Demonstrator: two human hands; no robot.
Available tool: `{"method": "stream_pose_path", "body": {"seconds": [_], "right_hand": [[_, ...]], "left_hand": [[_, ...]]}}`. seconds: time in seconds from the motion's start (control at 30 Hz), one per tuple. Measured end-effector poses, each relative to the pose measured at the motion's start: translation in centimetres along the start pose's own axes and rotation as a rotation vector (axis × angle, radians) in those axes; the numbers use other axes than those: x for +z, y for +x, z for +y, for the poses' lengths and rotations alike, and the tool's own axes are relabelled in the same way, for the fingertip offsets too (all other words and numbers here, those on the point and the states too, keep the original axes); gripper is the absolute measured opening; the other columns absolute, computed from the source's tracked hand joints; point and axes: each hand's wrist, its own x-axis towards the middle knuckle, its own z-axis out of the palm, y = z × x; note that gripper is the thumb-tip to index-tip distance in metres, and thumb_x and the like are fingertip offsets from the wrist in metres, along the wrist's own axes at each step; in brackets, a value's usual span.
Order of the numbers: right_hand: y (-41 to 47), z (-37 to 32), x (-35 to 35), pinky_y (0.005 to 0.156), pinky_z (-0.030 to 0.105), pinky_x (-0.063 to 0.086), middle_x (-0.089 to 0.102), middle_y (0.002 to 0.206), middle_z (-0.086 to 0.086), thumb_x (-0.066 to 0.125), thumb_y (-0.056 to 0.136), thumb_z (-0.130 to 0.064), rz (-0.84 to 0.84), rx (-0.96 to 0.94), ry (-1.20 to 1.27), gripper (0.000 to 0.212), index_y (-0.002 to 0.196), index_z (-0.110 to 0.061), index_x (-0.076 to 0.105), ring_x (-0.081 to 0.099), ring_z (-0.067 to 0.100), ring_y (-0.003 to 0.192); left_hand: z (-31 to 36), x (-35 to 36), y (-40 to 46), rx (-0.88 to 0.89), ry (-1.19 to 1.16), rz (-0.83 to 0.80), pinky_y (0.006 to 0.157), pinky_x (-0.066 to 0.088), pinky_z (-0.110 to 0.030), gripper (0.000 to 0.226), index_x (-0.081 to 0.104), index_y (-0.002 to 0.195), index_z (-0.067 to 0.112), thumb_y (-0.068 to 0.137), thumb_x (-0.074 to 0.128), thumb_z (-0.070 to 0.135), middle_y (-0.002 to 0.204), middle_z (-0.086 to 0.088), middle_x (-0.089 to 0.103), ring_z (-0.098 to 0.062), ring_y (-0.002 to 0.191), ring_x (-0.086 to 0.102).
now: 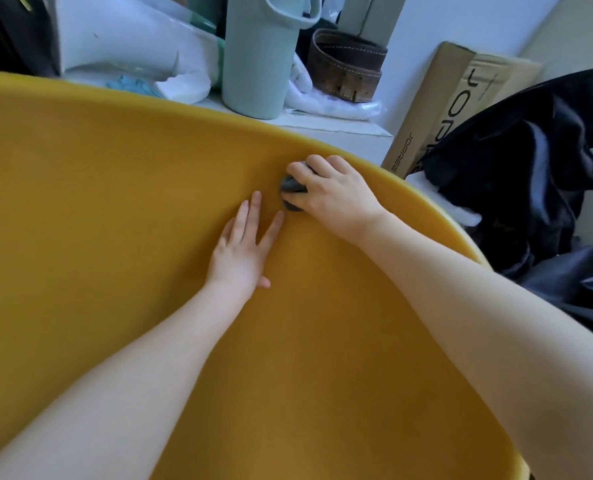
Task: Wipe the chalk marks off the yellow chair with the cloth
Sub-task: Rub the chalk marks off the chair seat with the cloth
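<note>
The yellow chair [115, 209] fills most of the view, its fabric surface curving to a rounded edge at the upper right. My right hand [333, 195] is closed on a small bunched grey cloth [290, 188] and presses it onto the fabric near that edge. My left hand [243, 247] lies flat on the chair just left of and below the cloth, fingers spread and pointing toward it. No chalk marks show on the visible fabric; the spot under the cloth is hidden.
Behind the chair stand a pale green container [257, 57], white items [132, 46] and a brown belt [347, 67] on a white surface. A cardboard box [437, 109] leans on the wall at right, beside dark clothing [516, 174].
</note>
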Motion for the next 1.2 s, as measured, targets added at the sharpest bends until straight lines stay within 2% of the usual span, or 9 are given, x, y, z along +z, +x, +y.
{"method": "stream_pose_path", "body": {"seconds": [0.13, 0.33, 0.57, 0.63, 0.73, 0.93, 1.07, 1.13, 1.2], "right_hand": [[-4.5, 0.1, -0.9, 0.078, 0.037, 0.041, 0.063, 0.108, 0.008, 0.032, 0.08, -0.017, -0.04, 0.155, 0.105, 0.041, 0.086, -0.023, 0.073, 0.058, 0.03, 0.096], [-13.3, -1.2, -5.0, 0.074, 0.035, 0.029, 0.063, 0.1, 0.009, 0.026, 0.078, -0.012, -0.198, 0.21, 0.119, 0.046, 0.079, -0.019, 0.072, 0.056, 0.031, 0.084], [-5.4, 1.6, -2.8, 0.072, 0.032, 0.036, 0.065, 0.097, 0.006, 0.029, 0.075, -0.017, -0.162, 0.255, 0.089, 0.044, 0.078, -0.023, 0.072, 0.06, 0.028, 0.084], [-5.7, 1.7, -3.1, 0.075, 0.033, 0.043, 0.063, 0.104, 0.01, 0.03, 0.077, -0.015, -0.182, 0.256, 0.135, 0.043, 0.084, -0.02, 0.073, 0.058, 0.032, 0.09], [-9.2, 1.0, -4.6, 0.084, 0.037, 0.033, 0.048, 0.124, 0.006, 0.045, 0.083, -0.01, -0.398, 0.241, 0.267, 0.031, 0.102, -0.021, 0.067, 0.041, 0.03, 0.105], [-16.7, -4.5, -7.9, 0.08, 0.031, 0.033, 0.044, 0.117, 0.003, 0.046, 0.082, -0.014, -0.59, 0.317, 0.432, 0.03, 0.102, -0.028, 0.065, 0.035, 0.021, 0.091], [-20.9, -11.6, -9.4, 0.057, 0.027, 0.038, 0.053, 0.088, 0.009, 0.061, 0.057, -0.011, -0.646, 0.392, 0.555, 0.028, 0.08, -0.021, 0.071, 0.032, 0.019, 0.062], [-22.2, -14.8, -10.2, 0.054, 0.027, 0.038, 0.052, 0.087, 0.01, 0.063, 0.055, -0.008, -0.702, 0.394, 0.614, 0.034, 0.086, -0.02, 0.071, 0.03, 0.019, 0.062], [-22.2, -15.8, -10.9, 0.063, 0.03, 0.037, 0.048, 0.101, 0.011, 0.058, 0.069, -0.009, -0.725, 0.332, 0.626, 0.039, 0.105, -0.02, 0.066, 0.033, 0.022, 0.07]], "left_hand": [[-0.1, 0.0, -0.6, 0.016, 0.017, 0.011, 0.116, 0.008, -0.035, 0.118, -0.027, 0.143, 0.025, 0.076, 0.067, 0.049, 0.147, -0.016, -0.036, -0.028, 0.141, -0.021], [1.9, -0.5, -1.3, -0.029, -0.166, -0.051, 0.115, 0.014, -0.04, 0.11, -0.019, 0.146, 0.027, 0.081, 0.069, 0.035, 0.147, -0.014, -0.037, -0.031, 0.141, -0.022], [2.4, 0.6, -1.3, -0.06, -0.14, -0.09, 0.115, 0.015, -0.038, 0.119, -0.026, 0.143, 0.029, 0.075, 0.07, 0.048, 0.146, -0.009, -0.041, -0.025, 0.141, -0.024], [2.3, 0.6, -1.2, -0.062, -0.142, -0.087, 0.115, 0.014, -0.038, 0.119, -0.026, 0.143, 0.029, 0.075, 0.07, 0.048, 0.146, -0.009, -0.04, -0.025, 0.141, -0.024], [2.3, 0.6, -1.5, -0.038, -0.14, -0.086, 0.115, 0.012, -0.039, 0.118, -0.024, 0.144, 0.028, 0.075, 0.069, 0.049, 0.147, -0.01, -0.038, -0.026, 0.141, -0.022], [2.3, -0.6, -2.7, 0.007, -0.168, -0.178, 0.116, 0.003, -0.038, 0.118, -0.021, 0.146, 0.019, 0.075, 0.069, 0.049, 0.148, -0.012, -0.036, -0.026, 0.141, -0.021], [3.3, 1.0, -7.1, 0.145, -0.106, -0.315, 0.116, 0.002, -0.037, 0.126, -0.017, 0.146, 0.004, 0.07, 0.07, 0.055, 0.15, -0.015, -0.031, -0.027, 0.142, -0.018], [3.9, 2.0, -9.3, 0.178, -0.124, -0.396, 0.116, 0.003, -0.037, 0.126, -0.015, 0.146, 0.003, 0.069, 0.07, 0.056, 0.15, -0.015, -0.03, -0.026, 0.143, -0.016], [4.2, 2.8, -10.7, 0.178, -0.124, -0.438, 0.116, 0.003, -0.037, 0.127, -0.014, 0.146, 0.003, 0.069, 0.071, 0.057, 0.151, -0.015, -0.029, -0.026, 0.143, -0.014]]}}
